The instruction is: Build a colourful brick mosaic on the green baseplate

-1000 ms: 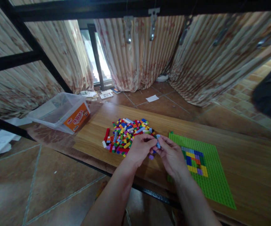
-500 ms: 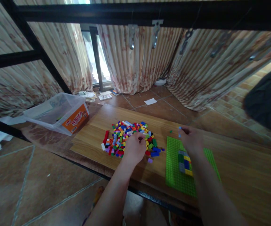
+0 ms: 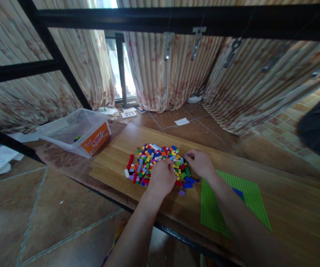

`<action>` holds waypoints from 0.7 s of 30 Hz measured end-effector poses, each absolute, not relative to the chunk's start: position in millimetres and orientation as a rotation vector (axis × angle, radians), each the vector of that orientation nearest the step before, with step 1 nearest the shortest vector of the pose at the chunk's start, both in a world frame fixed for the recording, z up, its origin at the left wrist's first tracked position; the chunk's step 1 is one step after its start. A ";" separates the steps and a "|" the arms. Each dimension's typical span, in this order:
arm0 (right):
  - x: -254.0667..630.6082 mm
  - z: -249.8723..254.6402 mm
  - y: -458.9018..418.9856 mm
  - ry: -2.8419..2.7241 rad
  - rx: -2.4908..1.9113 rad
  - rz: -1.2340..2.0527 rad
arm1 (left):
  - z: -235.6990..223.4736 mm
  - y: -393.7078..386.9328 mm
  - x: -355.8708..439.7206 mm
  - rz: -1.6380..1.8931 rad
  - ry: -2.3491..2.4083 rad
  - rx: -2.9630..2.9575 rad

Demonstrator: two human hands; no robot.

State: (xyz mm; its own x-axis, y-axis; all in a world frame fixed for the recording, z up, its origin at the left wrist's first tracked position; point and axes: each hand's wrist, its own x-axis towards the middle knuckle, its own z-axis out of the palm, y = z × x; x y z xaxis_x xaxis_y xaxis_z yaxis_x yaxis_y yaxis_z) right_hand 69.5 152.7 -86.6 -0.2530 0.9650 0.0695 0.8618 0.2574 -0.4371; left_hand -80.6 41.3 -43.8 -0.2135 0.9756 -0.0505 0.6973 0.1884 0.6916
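A heap of small, many-coloured toy building bricks (image 3: 145,163) lies on the wooden tabletop. Over its near right part is my left hand (image 3: 163,178), its thumb and fingers drawn together in a pinch; whatever is in them is hidden among the bricks. My right hand (image 3: 201,164) is at the heap's right edge, fingertips pinched on a small blue brick (image 3: 185,155). Under the right forearm lies a green studded baseplate (image 3: 214,207). Blue bricks (image 3: 238,193) on it show past the arm, which covers the rest of that built patch.
At the left end stands a clear plastic box (image 3: 73,133) with an orange label. A loose purple brick (image 3: 181,193) lies before the heap. Black metal bars (image 3: 148,20) cross above the table. Papers (image 3: 128,113) and a white sheet (image 3: 182,121) are on the floor near the curtains.
My right hand has moved left from above the baseplate to the heap's edge, with the small blue brick at its fingertips. My left hand stays over the heap. The whole view has shifted slightly.
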 end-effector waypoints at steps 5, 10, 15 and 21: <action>75.4 -75.0 130.1 -2.314 -1.558 0.519 | -45.9 40.7 -85.0 0.825 1.969 1.524; 90.8 -77.6 127.0 -2.220 -1.533 0.498 | -48.9 40.9 -88.7 0.911 1.954 1.487; 87.9 -83.0 131.8 -2.136 -1.489 0.511 | -47.1 41.7 -92.6 0.942 1.949 1.454; 68.2 -78.9 136.4 -2.429 -1.531 0.420 | -41.8 41.7 -97.8 0.980 1.981 1.417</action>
State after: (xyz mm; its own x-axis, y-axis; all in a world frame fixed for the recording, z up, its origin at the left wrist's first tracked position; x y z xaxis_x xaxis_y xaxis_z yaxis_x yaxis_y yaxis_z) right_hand 68.2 136.4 -78.9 -0.4225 0.9051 0.0483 0.8363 0.4098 -0.3642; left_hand -97.8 41.7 -41.8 -0.3247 0.9458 0.0043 0.5771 0.1945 0.7932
